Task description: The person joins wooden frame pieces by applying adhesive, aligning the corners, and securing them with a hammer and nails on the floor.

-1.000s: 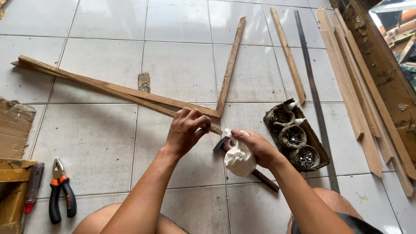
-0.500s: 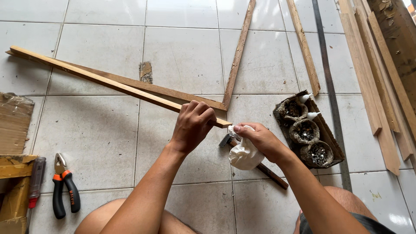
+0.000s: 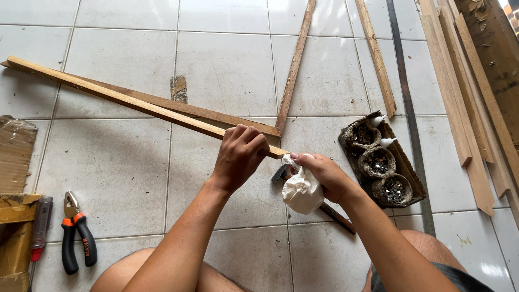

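**Hands on strip end, white bag at tip**

Change since half a second ago: hands barely shifted; bag drawn nearer the strip end. Pliers point(image 3: 75, 233), far left of the hands, on the floor. Left hand point(image 3: 239, 155) clamped over the long wooden strip point(image 3: 135, 104), knuckles up. Right hand point(image 3: 323, 174) pinching a white bag point(image 3: 301, 192) at the strip's tip. Tray of nails point(image 3: 383, 161) just right of the hands.

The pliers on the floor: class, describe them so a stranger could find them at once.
Start at the tiled floor, then its lower left corner beside the cardboard. The pliers lie there, jaws pointing away, next to a red-handled tool. Only they have two black handles with orange collars.
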